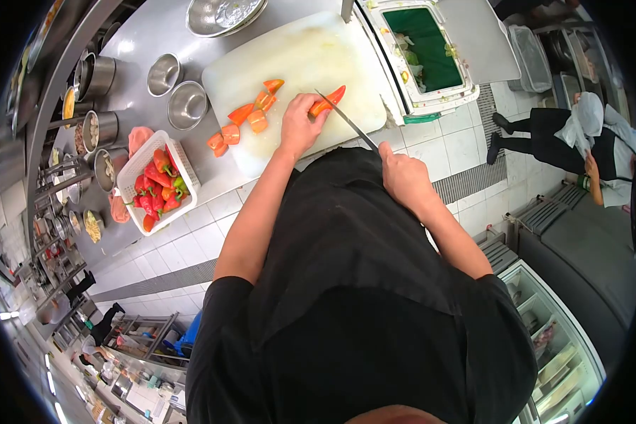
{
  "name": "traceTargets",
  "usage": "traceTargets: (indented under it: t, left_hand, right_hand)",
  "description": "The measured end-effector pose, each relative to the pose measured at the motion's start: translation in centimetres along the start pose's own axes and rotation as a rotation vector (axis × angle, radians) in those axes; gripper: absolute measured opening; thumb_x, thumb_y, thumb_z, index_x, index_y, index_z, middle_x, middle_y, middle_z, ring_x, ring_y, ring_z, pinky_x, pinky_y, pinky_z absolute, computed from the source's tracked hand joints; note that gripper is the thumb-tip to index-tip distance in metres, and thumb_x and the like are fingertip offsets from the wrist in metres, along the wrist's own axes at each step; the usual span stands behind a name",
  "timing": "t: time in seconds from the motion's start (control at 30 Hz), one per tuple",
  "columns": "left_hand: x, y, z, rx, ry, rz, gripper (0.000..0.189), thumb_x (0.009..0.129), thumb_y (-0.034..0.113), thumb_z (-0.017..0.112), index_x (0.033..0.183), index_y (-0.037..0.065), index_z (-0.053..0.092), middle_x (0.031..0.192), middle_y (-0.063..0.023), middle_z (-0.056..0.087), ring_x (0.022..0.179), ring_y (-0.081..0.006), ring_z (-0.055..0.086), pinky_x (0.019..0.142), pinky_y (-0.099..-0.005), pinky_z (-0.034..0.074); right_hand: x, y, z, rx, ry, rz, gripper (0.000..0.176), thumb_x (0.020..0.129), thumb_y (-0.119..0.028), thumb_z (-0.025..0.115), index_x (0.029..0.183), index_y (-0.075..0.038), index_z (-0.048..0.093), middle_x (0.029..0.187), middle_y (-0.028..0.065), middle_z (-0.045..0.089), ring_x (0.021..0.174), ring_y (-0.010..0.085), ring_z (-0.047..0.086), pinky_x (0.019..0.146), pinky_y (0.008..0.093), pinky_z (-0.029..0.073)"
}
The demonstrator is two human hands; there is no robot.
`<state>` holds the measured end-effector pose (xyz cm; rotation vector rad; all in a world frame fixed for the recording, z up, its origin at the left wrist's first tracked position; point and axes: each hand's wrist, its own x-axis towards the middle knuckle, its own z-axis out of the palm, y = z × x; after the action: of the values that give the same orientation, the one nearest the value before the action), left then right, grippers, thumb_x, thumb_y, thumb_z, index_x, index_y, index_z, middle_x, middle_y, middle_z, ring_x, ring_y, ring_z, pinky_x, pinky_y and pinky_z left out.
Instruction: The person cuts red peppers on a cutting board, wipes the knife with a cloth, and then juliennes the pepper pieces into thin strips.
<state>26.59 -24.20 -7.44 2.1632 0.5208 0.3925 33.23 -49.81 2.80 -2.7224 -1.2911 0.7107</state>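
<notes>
On the white cutting board (290, 56), my left hand (302, 124) is closed on the near end of a red-orange pepper piece (331, 101). My right hand (403, 173) grips the handle of a knife (350, 121), whose blade tip reaches over that pepper piece. Several cut orange pepper pieces (258, 121) lie on the board to the left of my left hand, some near the board's left edge. Farther left, a white basket (191, 185) holds several whole red peppers (161, 177) and a green one.
Two metal bowls (187, 105) (165, 74) stand left of the board, a larger bowl (222, 15) behind. A bin with a green liner (431, 56) is at the right. Pots (100, 131) line the counter's left side. Another person (555, 134) stands far right.
</notes>
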Motion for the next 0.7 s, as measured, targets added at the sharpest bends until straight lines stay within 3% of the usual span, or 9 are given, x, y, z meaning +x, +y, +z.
traceTargets:
  t: [0.3,0.37,0.47,0.6,0.7]
  left_hand:
    - [0.2,-0.1,0.1,0.022,0.004,0.066,0.025,0.086,0.008,0.081,0.108,0.004,0.069,0.105,-0.0108,0.072,0.098,-0.031,0.07,0.084,-0.0396,0.056]
    - [0.2,0.5,-0.2,0.028,-0.102,0.067,0.025,0.088,0.008,0.08,0.109,0.004,0.069,0.112,-0.0112,0.071,0.107,-0.0354,0.067,0.091,-0.0433,0.055]
    - [-0.4,0.2,-0.3,-0.056,-0.039,0.067,0.026,0.089,0.005,0.077,0.113,0.004,0.068,0.113,-0.013,0.071,0.109,-0.0358,0.067,0.095,-0.0427,0.054]
    - [-2.2,-2.4,-1.5,-0.24,0.004,0.016,0.029,0.091,0.003,0.075,0.119,0.005,0.068,0.118,-0.0146,0.069,0.113,-0.0364,0.067,0.098,-0.0435,0.054]
    - [-3.8,-2.9,-3.3,0.002,0.124,0.102,0.033,0.092,0.002,0.074,0.124,0.006,0.068,0.13,-0.0154,0.065,0.122,-0.0369,0.063,0.102,-0.0441,0.052]
  right_hand:
    - [2.3,-0.4,1.4,-0.041,-0.052,0.002,0.024,0.094,-0.004,0.055,0.117,-0.003,0.052,0.078,0.0184,0.074,0.07,0.0374,0.075,0.061,0.0499,0.057]
    - [4.9,-0.1,4.6,0.001,0.048,-0.029,0.025,0.093,-0.003,0.056,0.118,-0.004,0.051,0.08,0.019,0.074,0.072,0.0389,0.075,0.062,0.0512,0.057]
    - [7.4,0.4,6.5,0.077,0.08,-0.047,0.024,0.094,-0.007,0.057,0.117,-0.005,0.049,0.078,0.0204,0.072,0.073,0.0432,0.073,0.062,0.0547,0.056]
    - [6.9,0.9,3.3,0.045,0.018,-0.05,0.03,0.093,-0.003,0.056,0.121,-0.006,0.05,0.08,0.019,0.074,0.075,0.0422,0.074,0.064,0.0539,0.057]
    - [5.0,0.5,0.9,-0.018,-0.018,-0.046,0.025,0.094,-0.004,0.056,0.118,-0.006,0.05,0.078,0.0186,0.074,0.074,0.0408,0.074,0.065,0.0523,0.057]
